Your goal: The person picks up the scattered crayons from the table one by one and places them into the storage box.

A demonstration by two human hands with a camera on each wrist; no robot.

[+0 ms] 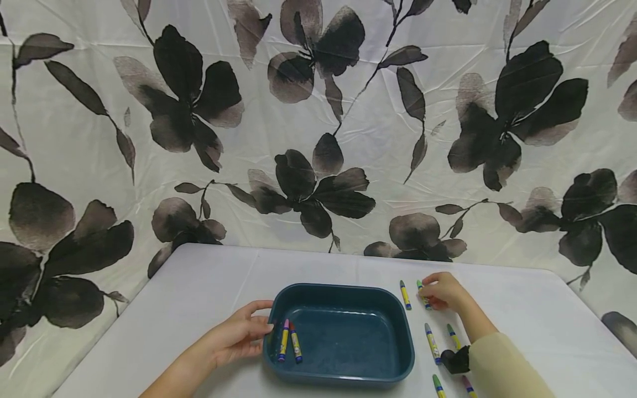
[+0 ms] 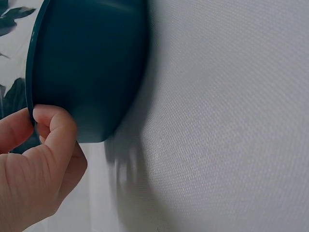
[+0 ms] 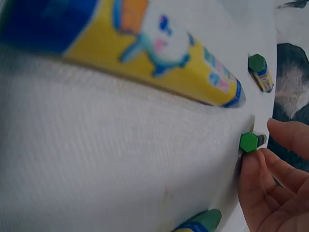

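Note:
A dark teal rectangular tub (image 1: 348, 376) stands on the table. My left hand (image 1: 239, 334) grips its left rim between thumb and fingers; the left wrist view shows that hand (image 2: 43, 164) at the tub's edge (image 2: 91, 63). Inside, at the left end, lie a pink-tipped crayon (image 1: 283, 342) and a brown-tipped crayon (image 1: 296, 345). To the right of the tub, my right hand (image 1: 445, 290) pinches a bright green crayon (image 1: 420, 285). Its green end (image 3: 249, 142) shows at the fingertips in the right wrist view, low by the tabletop.
Another green-tipped crayon (image 1: 405, 296) lies between the tub and my right hand. Nearer me are a grey-tipped crayon (image 1: 432, 344), a dull green one (image 1: 453, 336), a green one (image 1: 438, 387) and a purple one (image 1: 469, 387). A flowered cloth (image 1: 348, 138) hangs behind the white table (image 1: 219, 271).

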